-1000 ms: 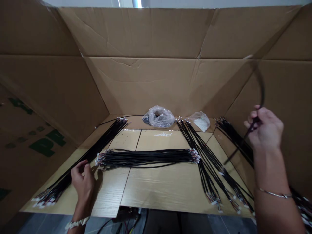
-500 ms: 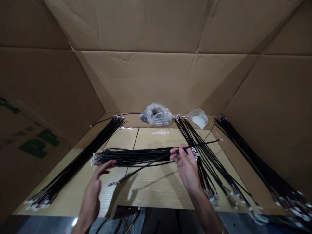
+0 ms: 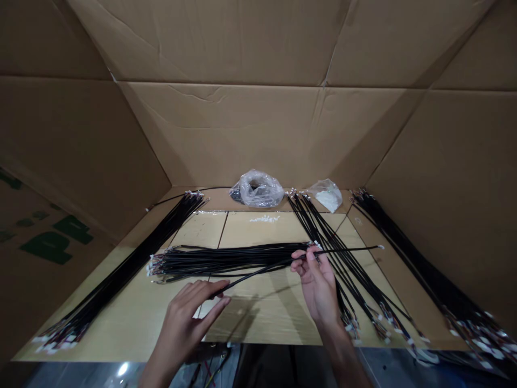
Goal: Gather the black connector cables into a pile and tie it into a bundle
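A single black cable [image 3: 258, 274] runs between my two hands, above the table. My right hand [image 3: 317, 280] pinches it near the middle, and its far part sticks out to the right, ending in a small white connector [image 3: 380, 247]. My left hand [image 3: 197, 307] has thumb and fingers on the cable's left part; that end is hidden behind the hand. Just behind lies a bundle of black cables [image 3: 234, 258] set crosswise, with white connectors at its left end. The bundle's right end is partly covered by my right hand.
More black cable bundles lie at the left [image 3: 133, 261], right of centre [image 3: 355, 269] and along the right wall [image 3: 407, 258]. A clear plastic bag with a coil [image 3: 258, 188] and a bag of white pieces [image 3: 329, 196] stand at the back. Cardboard walls [image 3: 242, 129] enclose the table.
My left hand has moved right and closed on the cable's left part, which hung free before. My right hand has shifted slightly right with the cable.
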`<state>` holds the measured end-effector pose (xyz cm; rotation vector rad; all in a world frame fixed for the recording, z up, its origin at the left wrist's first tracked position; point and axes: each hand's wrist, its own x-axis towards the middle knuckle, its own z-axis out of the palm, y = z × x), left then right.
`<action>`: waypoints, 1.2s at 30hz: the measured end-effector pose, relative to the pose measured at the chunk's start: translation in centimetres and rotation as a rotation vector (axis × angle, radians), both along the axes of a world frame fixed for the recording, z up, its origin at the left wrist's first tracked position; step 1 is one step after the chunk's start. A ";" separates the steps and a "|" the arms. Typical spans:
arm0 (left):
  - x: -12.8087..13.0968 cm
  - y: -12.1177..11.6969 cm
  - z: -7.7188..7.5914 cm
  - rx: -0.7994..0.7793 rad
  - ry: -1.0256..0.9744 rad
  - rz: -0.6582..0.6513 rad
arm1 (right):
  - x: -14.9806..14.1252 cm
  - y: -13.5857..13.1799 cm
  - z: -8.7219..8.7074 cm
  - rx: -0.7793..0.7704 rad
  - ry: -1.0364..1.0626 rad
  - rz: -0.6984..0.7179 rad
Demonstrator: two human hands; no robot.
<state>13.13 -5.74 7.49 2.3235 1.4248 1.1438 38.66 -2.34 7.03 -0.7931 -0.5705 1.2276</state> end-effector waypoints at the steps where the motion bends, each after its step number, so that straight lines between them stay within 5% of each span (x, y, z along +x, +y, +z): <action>1: 0.3 0.1 -0.1 0.026 0.010 -0.003 | 0.0 -0.1 0.0 -0.002 0.004 -0.004; 18: 0.1 -0.2 0.1 0.084 -0.099 0.032 | 2.3 -0.2 0.1 -0.009 0.020 -0.117; 26: -5.3 0.6 -1.3 0.007 -0.139 0.230 | 5.6 0.5 -0.6 -0.075 0.005 -0.206; 36: -11.4 4.6 -3.5 0.145 0.003 0.415 | 7.2 2.7 -4.5 -0.119 -0.070 -0.256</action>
